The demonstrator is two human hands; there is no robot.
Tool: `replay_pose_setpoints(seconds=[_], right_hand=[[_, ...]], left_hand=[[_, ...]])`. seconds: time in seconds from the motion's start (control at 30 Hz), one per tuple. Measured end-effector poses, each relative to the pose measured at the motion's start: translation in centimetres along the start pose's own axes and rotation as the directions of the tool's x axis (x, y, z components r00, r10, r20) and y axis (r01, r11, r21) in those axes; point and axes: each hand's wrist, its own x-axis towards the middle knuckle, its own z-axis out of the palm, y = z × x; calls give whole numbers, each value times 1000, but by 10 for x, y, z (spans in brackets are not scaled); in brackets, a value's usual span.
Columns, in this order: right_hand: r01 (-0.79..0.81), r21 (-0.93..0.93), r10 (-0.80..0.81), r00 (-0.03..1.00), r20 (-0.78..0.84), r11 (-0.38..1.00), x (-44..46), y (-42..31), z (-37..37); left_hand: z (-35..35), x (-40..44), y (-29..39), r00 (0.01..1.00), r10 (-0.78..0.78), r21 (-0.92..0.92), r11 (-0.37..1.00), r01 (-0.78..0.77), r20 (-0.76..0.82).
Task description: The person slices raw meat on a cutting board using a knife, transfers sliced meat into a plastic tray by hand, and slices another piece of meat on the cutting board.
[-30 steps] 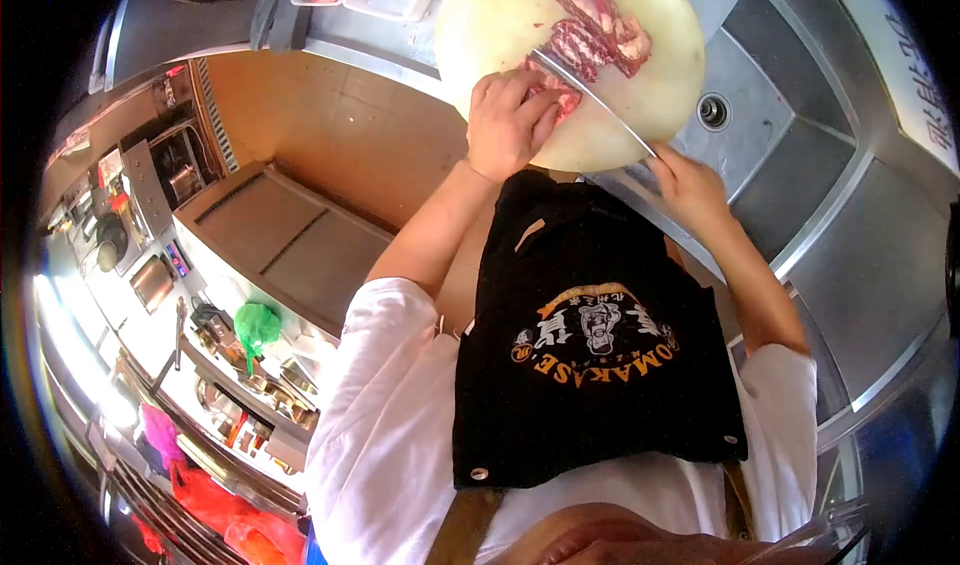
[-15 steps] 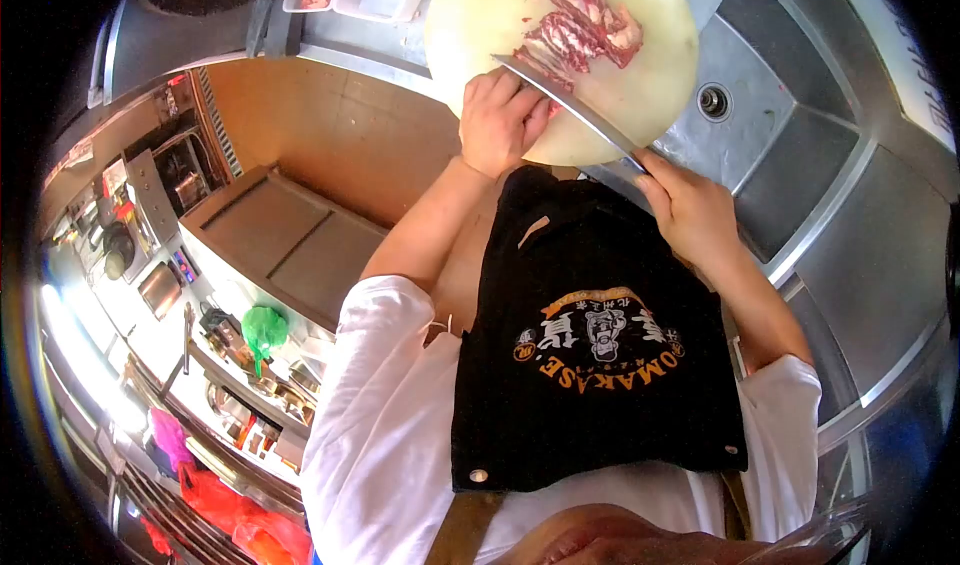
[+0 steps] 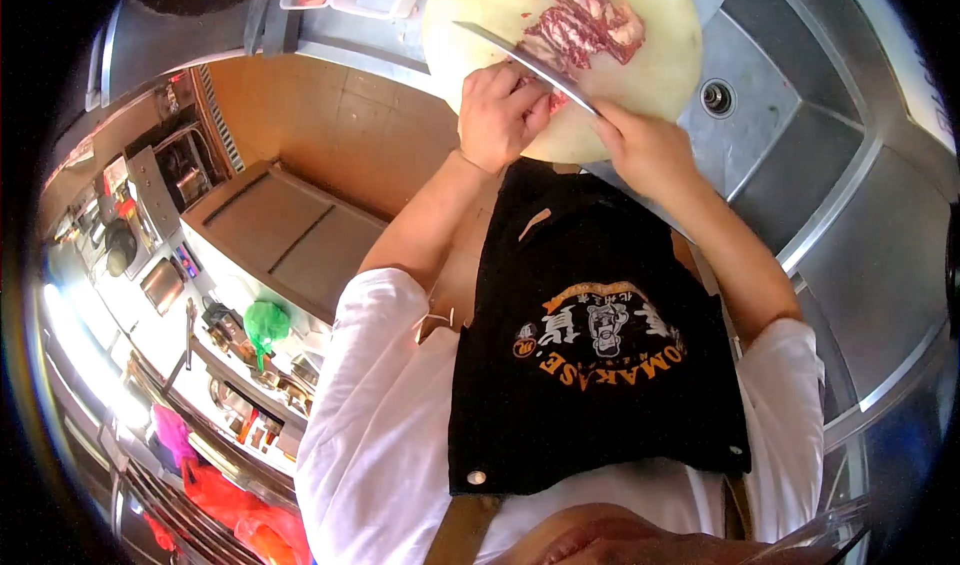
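Note:
Raw red meat (image 3: 590, 20) lies on a round pale cutting board (image 3: 660, 75). My right hand (image 3: 648, 150) is wrapped round the handle of a long knife (image 3: 520, 57), whose blade runs up and left across the near end of the meat, its tip close to the board's left side. My left hand (image 3: 500, 115) rests at the board's near-left edge with curled fingers on a piece of meat, just below the blade. Part of that piece is hidden under the fingers, with a little red showing beside them.
Two white trays with meat, one of them a white tray (image 3: 370, 5), stand beyond the board at the left. To the right is a metal sink (image 3: 760, 155) with a drain (image 3: 717, 97). A brown cabinet (image 3: 290, 235) stands to my left.
My right hand has moved left and slightly up, pushing the knife forward so its tip reaches farther left across the board. My left hand stays nearly in place.

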Motion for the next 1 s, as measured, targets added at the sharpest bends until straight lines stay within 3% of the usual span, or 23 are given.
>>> replay_pose_setpoints(seconds=[0.07,0.17,0.23,0.33,0.43,0.5,0.57,0.63,0.87,1.0], right_hand=[[70,28,-68,996,-65,997,7,-2,5],[-2,71,1,1000,13,997,-29,17,-4],[75,112,-61,990,-125,991,-51,35,2],[30,105,-24,998,-60,994,0,27,22],[148,163,-131,985,-111,976,73,-2,30],[104,126,-102,994,-26,986,78,-8,20],[131,80,-124,988,-91,988,35,27,27],[-44,30,44,999,-12,999,-19,49,23],[39,95,-14,968,-250,995,-6,41,4],[50,34,-47,995,-93,998,-41,13,-27]], left_hand=[[0,-2,-3,1000,6,-14,1000,-6,-1],[-1,0,-1,1000,-21,-41,999,22,16],[1,1,-2,1000,-17,-52,999,17,-10],[3,-1,-8,1000,-10,-69,998,10,-9],[1,-3,-4,999,-37,-69,997,38,18],[-2,-6,-1,999,-44,-59,997,45,25],[2,-4,0,999,-50,-65,997,50,4],[-2,-6,1,998,-65,-53,996,66,24],[-5,-3,2,999,23,-52,998,-25,-43],[-5,-2,2,1000,11,-30,999,-12,-19]])
